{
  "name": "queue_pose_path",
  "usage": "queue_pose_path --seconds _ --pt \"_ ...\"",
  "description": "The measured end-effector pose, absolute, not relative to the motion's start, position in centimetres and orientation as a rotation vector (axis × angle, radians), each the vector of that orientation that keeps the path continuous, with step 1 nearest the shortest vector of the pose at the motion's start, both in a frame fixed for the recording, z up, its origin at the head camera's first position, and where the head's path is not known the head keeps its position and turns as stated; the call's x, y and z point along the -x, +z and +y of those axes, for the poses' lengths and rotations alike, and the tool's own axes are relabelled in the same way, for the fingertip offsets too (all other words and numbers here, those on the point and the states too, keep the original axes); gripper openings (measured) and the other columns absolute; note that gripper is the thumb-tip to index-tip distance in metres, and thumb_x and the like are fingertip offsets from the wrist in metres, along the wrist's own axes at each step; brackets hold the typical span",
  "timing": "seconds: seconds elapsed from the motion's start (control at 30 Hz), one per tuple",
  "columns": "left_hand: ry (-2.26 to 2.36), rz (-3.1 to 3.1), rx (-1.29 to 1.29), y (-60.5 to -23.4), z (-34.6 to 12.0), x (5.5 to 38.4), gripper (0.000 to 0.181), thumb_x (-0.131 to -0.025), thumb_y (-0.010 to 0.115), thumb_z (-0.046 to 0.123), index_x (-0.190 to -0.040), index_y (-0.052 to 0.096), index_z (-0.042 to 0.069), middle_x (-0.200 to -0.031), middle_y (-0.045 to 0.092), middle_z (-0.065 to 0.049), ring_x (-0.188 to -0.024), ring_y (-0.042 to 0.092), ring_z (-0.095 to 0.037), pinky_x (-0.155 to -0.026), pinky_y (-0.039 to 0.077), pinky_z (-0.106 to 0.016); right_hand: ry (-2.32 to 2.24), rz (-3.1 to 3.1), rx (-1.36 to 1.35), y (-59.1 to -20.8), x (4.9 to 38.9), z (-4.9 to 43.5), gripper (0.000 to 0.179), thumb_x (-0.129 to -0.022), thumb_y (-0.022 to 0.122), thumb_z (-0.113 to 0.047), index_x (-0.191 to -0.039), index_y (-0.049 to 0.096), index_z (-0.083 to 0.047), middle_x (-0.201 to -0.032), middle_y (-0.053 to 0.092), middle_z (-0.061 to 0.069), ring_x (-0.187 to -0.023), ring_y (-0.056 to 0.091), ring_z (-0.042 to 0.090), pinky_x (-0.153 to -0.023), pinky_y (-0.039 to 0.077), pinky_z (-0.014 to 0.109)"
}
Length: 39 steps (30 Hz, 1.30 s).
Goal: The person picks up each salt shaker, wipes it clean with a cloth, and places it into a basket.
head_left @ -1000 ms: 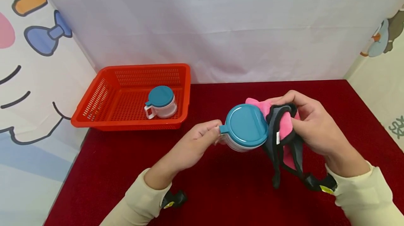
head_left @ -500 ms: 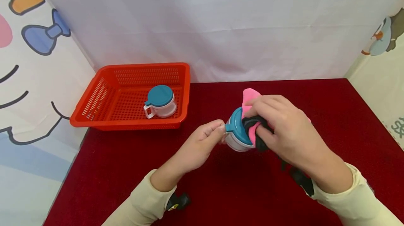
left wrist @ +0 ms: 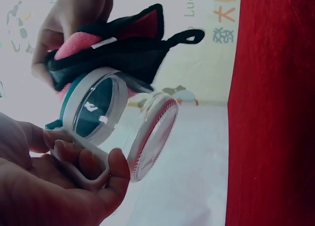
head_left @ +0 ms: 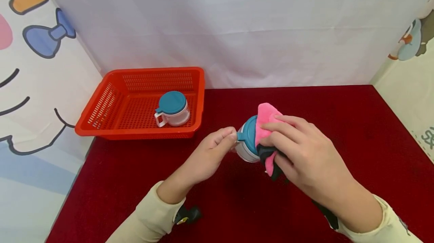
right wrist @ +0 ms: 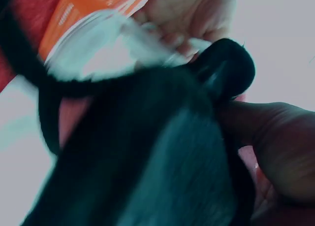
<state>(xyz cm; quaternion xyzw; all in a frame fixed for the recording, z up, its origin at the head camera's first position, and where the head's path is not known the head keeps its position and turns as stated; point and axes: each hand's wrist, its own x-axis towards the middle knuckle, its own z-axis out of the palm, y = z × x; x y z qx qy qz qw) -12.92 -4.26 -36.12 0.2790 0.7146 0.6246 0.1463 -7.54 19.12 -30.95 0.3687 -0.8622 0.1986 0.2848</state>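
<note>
A clear jar (head_left: 246, 152) with a teal lid (head_left: 250, 133) and white handle (left wrist: 81, 159) is held up over the red cloth. My left hand (head_left: 207, 156) grips it by the handle, fingers curled through the loop, the thumb at the lid's tab. In my right hand (head_left: 305, 156) is a bunched pink cloth (head_left: 266, 120) with grey-black backing and a hanging loop, pressed on the lid's right part. The cloth covers that side of the lid. In the right wrist view the dark backing (right wrist: 147, 152) fills much of the picture, blurred.
A red plastic basket (head_left: 140, 136) stands at the back left. Inside it, at the right, sits a similar jar (head_left: 178, 118) with a teal lid. A white sheet (head_left: 271, 47) hangs behind the red-covered table (head_left: 237, 205), and printed sheets flank both sides.
My right hand has moved left and turned over, bringing the cloth from the jar's side onto its lid, then slightly down. The left hand keeps its grip, the jar shifting a little.
</note>
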Motion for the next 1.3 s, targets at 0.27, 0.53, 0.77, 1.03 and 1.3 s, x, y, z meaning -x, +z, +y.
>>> queue_pose_path --seconds 0.27,0.53,0.77,1.03,1.3 --pt "1.782 2.019 -0.83 -36.1 -4.2 12.8 0.028 -0.11 0.044 0.019 -0.089 0.047 0.001 -0.083 0.043 -0.006 -0.089 0.048 -0.026 -0.082 0.044 -0.037 0.59 -2.365 -0.896 -30.2 8.8 19.2 0.032 -0.077 0.074 0.008 -0.102 0.072 -0.012 -0.108 0.072 0.0 -0.111 0.062 0.025 -0.09 0.055 0.041" --pt "1.864 2.024 -0.79 -36.0 -4.2 12.9 0.029 -0.111 0.041 0.019 -0.086 0.045 0.004 -0.081 0.04 -0.007 -0.082 0.042 -0.018 -0.075 0.037 -0.033 0.541 -2.273 -1.027 -30.6 7.9 16.2 0.019 -0.085 0.065 0.002 -0.1 0.067 -0.01 -0.113 0.07 0.007 -0.116 0.062 0.038 -0.098 0.051 0.051" --pt "1.873 2.037 -0.758 -35.5 -4.9 13.1 0.028 -0.11 0.042 0.018 -0.086 0.043 0.004 -0.081 0.037 -0.005 -0.085 0.041 -0.02 -0.083 0.04 -0.038 0.627 -2.289 -0.901 -31.5 8.0 18.5 0.028 -0.08 0.07 0.006 -0.102 0.072 -0.011 -0.117 0.071 0.006 -0.116 0.061 0.034 -0.098 0.052 0.04" --pt "1.952 1.999 -0.727 -35.0 -5.4 13.3 0.027 -0.109 0.041 0.016 -0.084 0.04 0.007 -0.082 0.036 -0.009 -0.088 0.041 -0.025 -0.083 0.038 -0.04 1.377 -2.252 -0.657 -32.2 9.4 20.8 0.038 -0.082 0.074 0.017 -0.114 0.072 -0.004 -0.127 0.069 0.009 -0.115 0.064 0.019 -0.086 0.052 0.017" --pt "2.131 1.869 -0.69 -34.0 -5.5 13.1 0.026 -0.109 0.037 0.016 -0.086 0.038 0.005 -0.087 0.035 -0.01 -0.092 0.042 -0.022 -0.084 0.037 -0.037 2.001 -1.774 -0.442 -35.9 10.0 19.3 0.029 -0.092 0.064 0.016 -0.12 0.058 0.013 -0.134 0.063 0.022 -0.124 0.059 0.035 -0.096 0.054 0.032"
